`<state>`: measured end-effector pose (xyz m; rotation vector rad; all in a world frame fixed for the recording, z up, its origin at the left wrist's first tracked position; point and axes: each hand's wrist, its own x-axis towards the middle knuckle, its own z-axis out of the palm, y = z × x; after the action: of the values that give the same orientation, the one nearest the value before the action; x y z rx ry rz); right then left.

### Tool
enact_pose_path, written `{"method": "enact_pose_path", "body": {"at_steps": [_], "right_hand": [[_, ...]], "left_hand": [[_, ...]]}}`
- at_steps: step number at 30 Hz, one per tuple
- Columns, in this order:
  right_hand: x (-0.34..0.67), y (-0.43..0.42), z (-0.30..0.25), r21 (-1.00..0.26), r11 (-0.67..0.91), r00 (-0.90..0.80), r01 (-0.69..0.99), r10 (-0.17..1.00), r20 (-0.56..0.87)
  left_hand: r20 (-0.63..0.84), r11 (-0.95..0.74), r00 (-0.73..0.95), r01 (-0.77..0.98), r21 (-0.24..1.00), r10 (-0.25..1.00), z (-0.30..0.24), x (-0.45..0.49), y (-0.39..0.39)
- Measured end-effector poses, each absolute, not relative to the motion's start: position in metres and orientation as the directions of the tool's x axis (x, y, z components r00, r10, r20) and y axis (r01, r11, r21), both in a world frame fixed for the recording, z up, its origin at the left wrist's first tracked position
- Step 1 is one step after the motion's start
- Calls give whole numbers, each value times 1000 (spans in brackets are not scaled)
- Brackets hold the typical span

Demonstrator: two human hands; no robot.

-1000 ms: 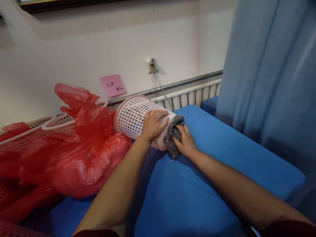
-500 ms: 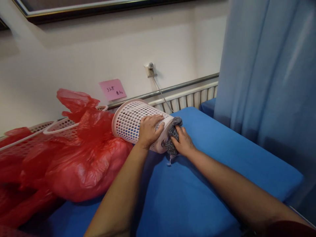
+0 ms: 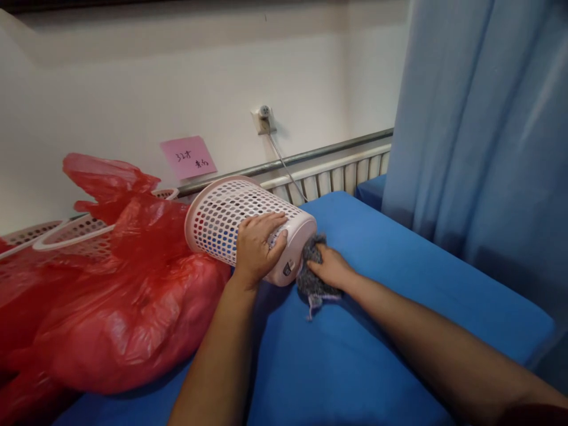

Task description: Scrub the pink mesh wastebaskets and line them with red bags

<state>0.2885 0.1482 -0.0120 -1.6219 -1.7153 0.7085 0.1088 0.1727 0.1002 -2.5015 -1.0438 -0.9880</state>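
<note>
A pale pink perforated plastic wastebasket (image 3: 222,214) lies on its side on the blue padded bed (image 3: 355,367), with its mouth to the left and its base to the right. My left hand (image 3: 260,245) grips it from above near the base, fingers curved over the side and thumb apart. In my right hand (image 3: 332,269) is a bunched grey cleaning cloth (image 3: 310,284), held against or close beside the basket's base. A light-edged corner of the cloth hangs onto the bed.
Red plastic bags (image 3: 133,331) bulge over the left side of the bed, with more perforated baskets (image 3: 75,239) behind them. A pink note (image 3: 189,157), a plugged-in cord (image 3: 284,163) and a radiator (image 3: 328,180) are along the wall. A blue curtain (image 3: 465,130) hangs at right.
The cloth in my right hand has moved down from the upper edge of the basket's base, uncovering that edge. My left hand stays on the basket. The view has shifted slightly.
</note>
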Motion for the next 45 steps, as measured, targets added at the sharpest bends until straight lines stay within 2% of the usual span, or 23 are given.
{"method": "enact_pose_path", "body": {"at_steps": [2, 5, 7, 10, 12, 14, 17, 19, 21, 24, 27, 29, 31, 33, 36, 40, 42, 45], "right_hand": [[286, 145, -15, -767, 74, -79, 638, 996, 30], [290, 148, -16, -772, 35, -20, 635, 999, 29], [295, 153, -12, -781, 54, 84, 623, 987, 135], [299, 149, -5, -745, 263, 135, 613, 894, 427], [296, 136, 1, -639, 432, 29, 636, 814, 580], [291, 121, 6, -491, 561, -168, 667, 755, 634], [283, 105, 6, -257, 704, -520, 662, 678, 519], [281, 104, 2, -182, 735, -641, 654, 665, 384], [282, 109, -3, -211, 682, -620, 700, 727, 294], [295, 122, -7, -297, 514, -458, 805, 856, 238], [313, 137, -6, -434, 247, -157, 866, 960, 233], [321, 146, -6, -573, 55, 97, 818, 968, 232], [320, 151, -7, -644, -6, 193, 765, 956, 220], [311, 150, -9, -629, 60, 85, 775, 976, 199], [294, 139, -9, -567, 242, -182, 787, 970, 161], [289, 119, 1, -582, 485, -516, 653, 847, 126], [295, 113, 7, -672, 478, -613, 565, 789, 45], [307, 111, 12, -770, 364, -670, 524, 734, -109]], "left_hand": [[675, -711, 514, 703, 24, 530, 100, 108, 173], [677, -717, 516, 697, 24, 524, 100, 108, 171], [681, -719, 514, 694, 28, 523, 99, 108, 171], [682, -715, 507, 698, 35, 528, 98, 107, 171], [686, -712, 501, 701, 36, 528, 98, 107, 171], [690, -714, 498, 699, 38, 525, 97, 105, 172], [694, -724, 497, 688, 52, 522, 96, 103, 172], [696, -729, 495, 682, 60, 520, 96, 103, 172], [695, -733, 498, 677, 60, 518, 96, 102, 172], [694, -734, 498, 676, 64, 520, 96, 102, 172], [688, -727, 491, 683, 77, 534, 97, 103, 171], [678, -720, 489, 689, 85, 548, 97, 104, 170], [672, -715, 488, 693, 89, 557, 98, 105, 169], [677, -714, 485, 694, 87, 554, 98, 105, 170], [687, -710, 478, 699, 80, 548, 96, 105, 172], [693, -696, 463, 713, 79, 552, 92, 107, 171], [695, -691, 452, 717, 91, 560, 91, 109, 169], [687, -705, 436, 691, 158, 581, 99, 109, 169]]}}
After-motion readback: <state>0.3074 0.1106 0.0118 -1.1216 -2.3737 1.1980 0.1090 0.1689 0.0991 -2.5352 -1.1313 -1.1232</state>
